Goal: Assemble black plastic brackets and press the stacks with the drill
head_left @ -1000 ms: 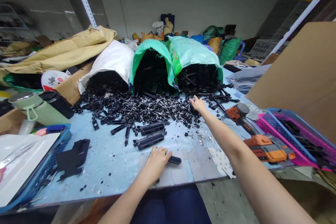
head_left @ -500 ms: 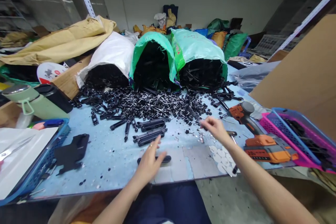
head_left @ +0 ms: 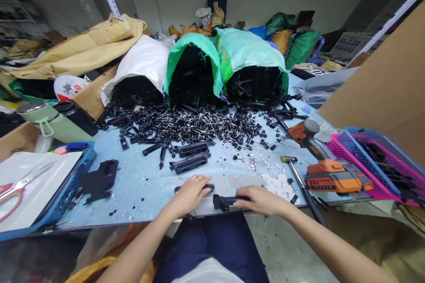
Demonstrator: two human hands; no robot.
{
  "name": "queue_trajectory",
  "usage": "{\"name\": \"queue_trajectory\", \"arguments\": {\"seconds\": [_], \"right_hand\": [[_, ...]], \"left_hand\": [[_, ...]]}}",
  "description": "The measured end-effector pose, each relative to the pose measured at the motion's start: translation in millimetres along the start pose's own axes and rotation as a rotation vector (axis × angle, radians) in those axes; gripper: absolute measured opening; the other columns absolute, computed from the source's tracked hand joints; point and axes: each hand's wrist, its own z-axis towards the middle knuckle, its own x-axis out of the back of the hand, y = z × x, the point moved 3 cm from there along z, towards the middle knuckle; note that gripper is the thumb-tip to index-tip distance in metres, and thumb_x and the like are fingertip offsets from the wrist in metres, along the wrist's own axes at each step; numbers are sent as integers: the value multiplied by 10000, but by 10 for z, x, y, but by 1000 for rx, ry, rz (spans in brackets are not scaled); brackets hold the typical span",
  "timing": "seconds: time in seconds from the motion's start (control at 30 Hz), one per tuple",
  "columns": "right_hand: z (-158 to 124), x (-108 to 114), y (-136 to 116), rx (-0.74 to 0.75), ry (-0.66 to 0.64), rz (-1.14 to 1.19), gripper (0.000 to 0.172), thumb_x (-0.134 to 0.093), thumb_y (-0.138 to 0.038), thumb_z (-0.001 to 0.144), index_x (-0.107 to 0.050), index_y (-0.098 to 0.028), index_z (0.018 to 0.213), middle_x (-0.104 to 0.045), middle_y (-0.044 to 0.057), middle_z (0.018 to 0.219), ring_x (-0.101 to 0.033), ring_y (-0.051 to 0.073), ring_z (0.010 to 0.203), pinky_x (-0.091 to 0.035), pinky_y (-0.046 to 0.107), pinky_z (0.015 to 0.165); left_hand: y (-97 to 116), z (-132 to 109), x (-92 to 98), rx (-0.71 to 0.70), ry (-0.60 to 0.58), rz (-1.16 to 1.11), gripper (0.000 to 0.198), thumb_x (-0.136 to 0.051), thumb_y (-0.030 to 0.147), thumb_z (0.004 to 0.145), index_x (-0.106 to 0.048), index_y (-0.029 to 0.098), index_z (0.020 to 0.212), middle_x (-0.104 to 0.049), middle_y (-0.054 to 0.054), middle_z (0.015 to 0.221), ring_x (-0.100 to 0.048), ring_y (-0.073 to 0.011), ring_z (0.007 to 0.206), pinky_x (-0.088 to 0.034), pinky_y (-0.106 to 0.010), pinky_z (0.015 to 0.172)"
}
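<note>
My left hand [head_left: 191,192] is closed over a flat black plastic bar [head_left: 209,187] lying on the table's near edge. The bar's rounded ends show on both sides of my fingers; its middle is hidden. Just to the right, my right hand [head_left: 260,200] grips a longer black plastic arm-like part [head_left: 223,202], whose wider end points left toward my left hand. Behind my hands lie finished-looking black bar assemblies [head_left: 190,162], side by side. A hammer [head_left: 300,177] rests to the right of my right hand, near a cluster of white discs [head_left: 277,185].
Three sacks, one white [head_left: 139,62], spill black parts and a pile of pins [head_left: 202,126] across the back. At right are an orange cordless drill [head_left: 332,177] and a pink basket [head_left: 335,146]. At left are a black plate [head_left: 99,181], scissors [head_left: 23,183] and a green flask [head_left: 63,126].
My right hand has come from near the pile down to the front edge, bringing the black arm-like part. My left hand's spread fingers have closed over the flat bar. The hammer is now uncovered.
</note>
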Motion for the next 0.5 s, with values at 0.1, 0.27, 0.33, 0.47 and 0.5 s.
{"name": "queue_trajectory", "arguments": {"seconds": [0.1, 0.27, 0.33, 0.47, 0.5], "right_hand": [[20, -15, -20, 43, 11, -221, 356, -343, -461, 877, -569, -192, 936, -597, 53, 841, -551, 174, 742, -357, 255, 618], [125, -41, -109, 87, 151, -449, 350, -351, -466, 873, -531, -167, 867, -569, 67, 834, -539, 185, 769, -349, 272, 643], [119, -20, -125, 96, 182, -461, 332, -373, -472, 864, -509, -168, 872, -564, 68, 847, -535, 181, 765, -345, 271, 647], [108, -29, -124, 87, 137, -472, 338, -409, -488, 844, -452, -162, 922, -571, 44, 771, -537, 175, 675, -318, 257, 557], [121, -48, -125, 91, 130, -483, 338, -390, -491, 852, -449, -165, 918, -571, 38, 757, -538, 173, 662, -316, 257, 552]], "left_hand": [[-112, 0, -17, -42, -143, 180, 317, -443, 223, 821, -488, 216, 1134, -552, -62, 999, -481, -202, 958, -383, -351, 843], [-74, 36, -82, -43, -120, 265, 354, -394, 201, 830, -436, 202, 1181, -518, -73, 1059, -448, -208, 1009, -363, -356, 872], [-59, 38, -89, -39, -127, 262, 354, -384, 201, 830, -435, 208, 1180, -515, -70, 1064, -441, -209, 1021, -357, -359, 880], [-74, 47, -82, -23, -141, 241, 351, -382, 188, 818, -446, 211, 1163, -513, -67, 1071, -435, -208, 1032, -346, -360, 888], [-77, 52, -80, -21, -142, 241, 356, -381, 178, 813, -446, 208, 1162, -512, -67, 1073, -433, -207, 1033, -344, -360, 890]]}}
